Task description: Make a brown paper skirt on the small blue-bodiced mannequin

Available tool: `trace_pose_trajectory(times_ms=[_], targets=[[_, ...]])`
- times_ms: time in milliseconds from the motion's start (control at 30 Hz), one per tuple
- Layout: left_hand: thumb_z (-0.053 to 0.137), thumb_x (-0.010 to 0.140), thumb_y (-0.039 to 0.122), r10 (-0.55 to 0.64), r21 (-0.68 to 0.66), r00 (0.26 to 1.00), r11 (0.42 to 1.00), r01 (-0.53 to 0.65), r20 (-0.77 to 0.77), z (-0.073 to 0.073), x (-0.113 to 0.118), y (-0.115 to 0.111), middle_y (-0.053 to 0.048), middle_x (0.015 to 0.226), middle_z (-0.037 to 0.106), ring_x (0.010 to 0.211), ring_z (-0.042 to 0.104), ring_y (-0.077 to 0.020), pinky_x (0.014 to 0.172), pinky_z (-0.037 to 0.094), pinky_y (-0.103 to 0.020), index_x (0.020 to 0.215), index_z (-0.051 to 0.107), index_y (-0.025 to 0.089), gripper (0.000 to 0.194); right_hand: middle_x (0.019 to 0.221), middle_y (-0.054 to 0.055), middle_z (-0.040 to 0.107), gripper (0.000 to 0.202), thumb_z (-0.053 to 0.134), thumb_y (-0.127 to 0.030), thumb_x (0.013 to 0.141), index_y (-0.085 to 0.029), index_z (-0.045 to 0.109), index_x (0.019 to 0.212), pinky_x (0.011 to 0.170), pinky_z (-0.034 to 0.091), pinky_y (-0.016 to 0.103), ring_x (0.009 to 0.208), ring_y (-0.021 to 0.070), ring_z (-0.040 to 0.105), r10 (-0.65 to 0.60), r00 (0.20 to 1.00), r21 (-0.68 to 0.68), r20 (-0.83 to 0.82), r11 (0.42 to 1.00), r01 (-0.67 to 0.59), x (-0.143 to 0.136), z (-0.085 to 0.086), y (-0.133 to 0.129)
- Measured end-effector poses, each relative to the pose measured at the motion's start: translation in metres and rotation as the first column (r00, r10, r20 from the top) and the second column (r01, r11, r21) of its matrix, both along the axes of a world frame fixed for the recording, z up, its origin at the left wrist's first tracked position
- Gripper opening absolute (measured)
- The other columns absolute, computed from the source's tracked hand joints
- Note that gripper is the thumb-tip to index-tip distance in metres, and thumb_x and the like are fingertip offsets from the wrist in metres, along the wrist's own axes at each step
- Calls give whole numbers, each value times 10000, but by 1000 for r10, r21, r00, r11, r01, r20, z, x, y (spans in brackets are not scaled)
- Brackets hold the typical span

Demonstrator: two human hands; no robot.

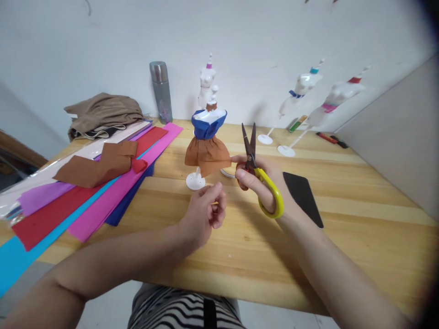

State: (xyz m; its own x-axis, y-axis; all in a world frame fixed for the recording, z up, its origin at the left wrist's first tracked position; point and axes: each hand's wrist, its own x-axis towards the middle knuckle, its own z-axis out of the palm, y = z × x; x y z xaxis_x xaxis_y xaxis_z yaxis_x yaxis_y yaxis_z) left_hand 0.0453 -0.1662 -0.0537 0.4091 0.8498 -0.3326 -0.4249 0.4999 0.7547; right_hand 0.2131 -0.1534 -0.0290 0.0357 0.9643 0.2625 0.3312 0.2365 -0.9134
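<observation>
My right hand [260,176] is closed around scissors [253,157] with yellow and red handles, their dark blades pointing up and spread apart. Its outstretched index finger touches the right edge of a gathered brown crepe paper skirt [207,153]. The skirt is on a small white mannequin [214,98] with a blue paper wrap [207,124] around its chest and a round white base [195,181]. In front of that base is my left hand [204,212], apart from the skirt, fingers curled and thumb against the index finger. I see nothing in it.
Folded coloured crepe paper [113,183] and a brown cloth [104,112] cover the left side. A steel flask [161,93] and another mannequin [206,77] stand behind. Two more mannequins [305,84] stand back right, near a green tube [297,124]. A black flat object [302,196] lies beside my right wrist.
</observation>
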Motion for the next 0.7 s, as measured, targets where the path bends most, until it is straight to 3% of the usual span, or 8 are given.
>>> trace_pose_trajectory(times_ms=[167,300,467,533,567,633,700], targets=[[825,751,463,-2,280,997,960,23,-73,23,-3,-3,70,510,494,380,384,-32,369,233,-173,665,542,182,408,745,-7,596,559,703,-529,855,-166,674,1279,609,472,359,600,173,544,-2,994,10,113,1000,1,5,1,-8],[799,774,390,60,387,998,921,-41,-36,40,-4,4,61,556,564,390,409,-32,367,249,-166,711,574,187,308,760,-2,586,535,689,-517,869,-175,691,1281,639,498,361,622,176,557,37,990,43,136,998,-44,2,5,-10],[762,816,342,117,495,987,867,-47,-110,46,-6,3,72,536,550,385,393,-43,389,276,-192,742,576,204,243,744,-3,568,499,671,-515,883,-181,703,1252,620,482,363,603,170,525,56,991,56,120,996,-63,-3,8,-12],[744,823,277,211,638,961,769,-49,-180,48,-6,4,79,525,532,411,407,-57,430,318,-209,790,617,210,147,732,-3,569,477,692,-511,873,-180,711,1216,617,486,362,607,172,526,52,992,64,118,996,-60,-4,9,-13],[732,825,242,285,732,936,680,-44,-208,49,-6,7,83,522,524,427,419,-65,454,334,-217,829,647,214,90,727,-3,571,458,703,-506,869,-187,715,1198,616,489,360,615,176,533,49,992,68,117,996,-57,-4,9,-14],[704,841,203,468,898,855,440,-4,-225,51,-6,13,82,523,517,458,449,-83,502,358,-235,924,706,222,85,723,-1,576,419,724,-504,859,-210,718,1157,616,496,352,637,186,551,43,992,75,115,996,-52,-4,8,-15],[662,883,215,627,971,751,223,82,-208,53,-5,21,64,547,549,493,487,-106,548,372,-257,995,739,230,137,717,-2,568,364,743,-516,851,-232,716,1077,614,501,341,652,189,557,39,992,80,124,996,-49,-5,9,-15]])
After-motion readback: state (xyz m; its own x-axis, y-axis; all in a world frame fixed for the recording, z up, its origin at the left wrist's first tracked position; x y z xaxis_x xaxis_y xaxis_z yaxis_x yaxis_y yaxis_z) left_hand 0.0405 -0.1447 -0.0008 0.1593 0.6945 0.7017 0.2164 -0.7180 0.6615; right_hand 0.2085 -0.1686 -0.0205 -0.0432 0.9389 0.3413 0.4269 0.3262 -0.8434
